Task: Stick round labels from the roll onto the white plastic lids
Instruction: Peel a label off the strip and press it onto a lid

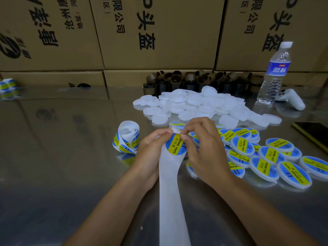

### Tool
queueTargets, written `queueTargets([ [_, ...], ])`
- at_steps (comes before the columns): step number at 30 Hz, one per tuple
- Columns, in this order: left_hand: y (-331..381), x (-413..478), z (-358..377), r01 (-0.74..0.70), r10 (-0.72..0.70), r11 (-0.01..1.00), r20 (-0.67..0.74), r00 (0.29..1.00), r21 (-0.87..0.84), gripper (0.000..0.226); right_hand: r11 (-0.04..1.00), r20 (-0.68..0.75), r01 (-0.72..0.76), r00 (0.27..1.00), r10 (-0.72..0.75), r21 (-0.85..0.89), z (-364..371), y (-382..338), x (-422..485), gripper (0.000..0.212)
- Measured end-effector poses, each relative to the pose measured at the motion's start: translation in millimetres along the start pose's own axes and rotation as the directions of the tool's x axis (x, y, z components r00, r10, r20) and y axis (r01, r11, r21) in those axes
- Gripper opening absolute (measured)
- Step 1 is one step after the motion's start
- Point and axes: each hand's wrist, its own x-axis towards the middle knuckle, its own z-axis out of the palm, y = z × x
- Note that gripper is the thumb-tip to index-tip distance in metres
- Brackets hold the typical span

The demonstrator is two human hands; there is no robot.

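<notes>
Now our left hand (150,144) pinches the limp backing strip (170,192). Our right hand (200,144) seemingly pinches the thin, sticky label (175,145) by its edge.

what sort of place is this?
Probably a small packing workshop or stockroom: stacked printed cartons line the back, and a steel table holds a heap of blank white lids beside a pile of labelled lids.

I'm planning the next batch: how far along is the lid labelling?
Done: a spread of labelled lids lies at the right. In hand: the left hand holds the backing strip while the right hand pinches the edge of a round label on it, apparently peeling it. Left: a large heap of bare white lids behind, and the roll carries more labels. Probably under halfway.
</notes>
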Motion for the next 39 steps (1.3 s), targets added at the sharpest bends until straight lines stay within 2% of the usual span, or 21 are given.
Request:
queueTargets([
  [7, 1, 1, 1, 0.061, -0.060, 0.998, 0.020, 0.998, -0.036, 0.018, 0.999, 0.025, -0.008, 1.000, 0.007, 0.045, -2, 0, 0, 0.009],
  [13, 0, 0, 2, 0.032, -0.032, 0.998, 0.001, 0.999, 0.059, 0.018, 0.995, -0.123, 0.033, 0.992, -0.021, 0.096, -1, -6, 2, 0.015],
  [15, -1, 1, 3, 0.015, -0.010, 0.994, -0.051, 0.999, 0.105, 0.014, 0.993, -0.170, 0.034, 0.985, -0.014, 0.112, -2, -8, 2, 0.018],
  [18, -5, 2, 4, -0.033, 0.055, 0.986, -0.127, 0.990, 0.166, 0.012, 0.986, -0.258, 0.014, 0.966, 0.030, 0.168, -4, -11, 3, 0.007],
  [22, -9, 2, 4, -0.135, 0.185, 0.958, -0.184, 0.965, 0.254, 0.013, 0.956, -0.343, -0.029, 0.930, 0.133, 0.292, -6, -15, 6, 0.012],
  [24, -9, 2, 4, -0.185, 0.244, 0.940, -0.183, 0.952, 0.288, 0.013, 0.938, -0.293, -0.062, 0.941, 0.168, 0.341, -6, -17, 5, 0.023],
  [27, -8, 1, 4, -0.242, 0.306, 0.917, -0.169, 0.937, 0.317, 0.010, 0.912, -0.131, -0.106, 0.977, 0.171, 0.397, -5, -17, 1, 0.047],
  [30, -6, 1, 3, -0.273, 0.343, 0.904, -0.177, 0.922, 0.329, 0.006, 0.923, 0.006, -0.130, 0.991, 0.137, 0.362, -1, -12, -3, 0.067],
  [32, -4, 0, 2, -0.277, 0.345, 0.912, -0.203, 0.916, 0.301, 0.007, 0.921, 0.055, -0.154, 0.988, 0.144, 0.357, 1, -7, -4, 0.074],
  [36, 1, 2, 3, -0.284, 0.328, 0.940, -0.279, 0.902, 0.189, 0.008, 0.926, 0.121, -0.169, 0.983, 0.136, 0.338, 4, 0, -6, 0.083],
  [39, 5, 5, 2, -0.237, 0.216, 0.969, -0.244, 0.945, -0.062, 0.013, 0.947, 0.124, -0.148, 0.985, 0.116, 0.285, 6, 2, -7, 0.091],
])
